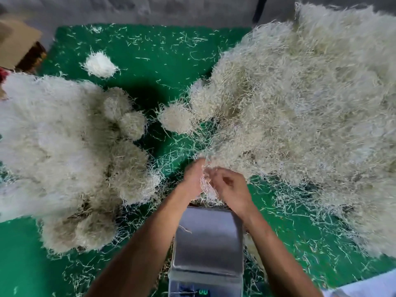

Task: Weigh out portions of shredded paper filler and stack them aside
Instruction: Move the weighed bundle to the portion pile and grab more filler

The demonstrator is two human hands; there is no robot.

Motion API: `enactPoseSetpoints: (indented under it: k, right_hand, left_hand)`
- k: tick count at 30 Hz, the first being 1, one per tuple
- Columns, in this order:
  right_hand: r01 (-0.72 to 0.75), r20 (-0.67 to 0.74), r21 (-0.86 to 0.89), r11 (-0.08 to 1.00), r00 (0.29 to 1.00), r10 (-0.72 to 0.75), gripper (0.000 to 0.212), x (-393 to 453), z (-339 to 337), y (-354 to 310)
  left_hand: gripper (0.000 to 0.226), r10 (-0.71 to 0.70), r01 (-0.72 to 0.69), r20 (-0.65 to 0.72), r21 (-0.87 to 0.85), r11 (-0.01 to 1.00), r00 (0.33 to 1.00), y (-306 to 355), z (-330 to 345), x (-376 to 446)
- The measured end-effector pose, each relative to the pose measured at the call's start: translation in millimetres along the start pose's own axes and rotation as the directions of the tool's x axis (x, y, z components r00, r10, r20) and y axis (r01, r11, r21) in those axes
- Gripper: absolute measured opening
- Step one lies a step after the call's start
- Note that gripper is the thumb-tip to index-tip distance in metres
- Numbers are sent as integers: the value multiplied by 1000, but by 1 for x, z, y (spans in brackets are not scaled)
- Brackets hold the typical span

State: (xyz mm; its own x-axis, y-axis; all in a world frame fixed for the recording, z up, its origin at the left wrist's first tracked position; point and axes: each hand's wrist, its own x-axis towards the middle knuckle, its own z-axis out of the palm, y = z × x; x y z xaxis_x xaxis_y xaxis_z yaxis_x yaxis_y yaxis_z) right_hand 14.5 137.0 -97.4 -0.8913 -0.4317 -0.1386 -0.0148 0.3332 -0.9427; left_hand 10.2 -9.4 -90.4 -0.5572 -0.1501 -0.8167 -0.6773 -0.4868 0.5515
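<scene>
A huge loose heap of pale shredded paper (pixel 300 108) fills the right half of the green mat. On the left lies a stack of rounded weighed portions (pixel 70 151). A metal scale (pixel 206 239) with a bare steel pan and a green digit display stands at the bottom centre. Just beyond the scale, my left hand (pixel 192 179) and my right hand (pixel 230 189) meet over a small tuft of shredded paper (pixel 206 187), both pinching strands of it at the near edge of the heap.
One small portion ball (pixel 176 121) sits between heap and stack, another white clump (pixel 99 64) farther back left. A cardboard box (pixel 17 41) stands at the far left corner. Stray strands litter the green mat (pixel 150 52). A grey wall runs behind.
</scene>
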Motion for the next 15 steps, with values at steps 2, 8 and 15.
enactPoseSetpoints:
  k: [2,8,15]
  right_hand:
    - [2,-215,28,1000,977,4,19,-7,-8,-9]
    - [-166,-159,104,981,970,181,48,-10,17,-53]
    - [255,-38,-234,938,962,-271,41,-63,46,-77]
  left_hand:
    - [57,31,-33,-32,-64,997,999,5,-17,-8]
    - [93,85,-86,137,2,996,987,3,-12,-65]
    - [55,239,-238,5,-52,970,971,-15,-46,-122]
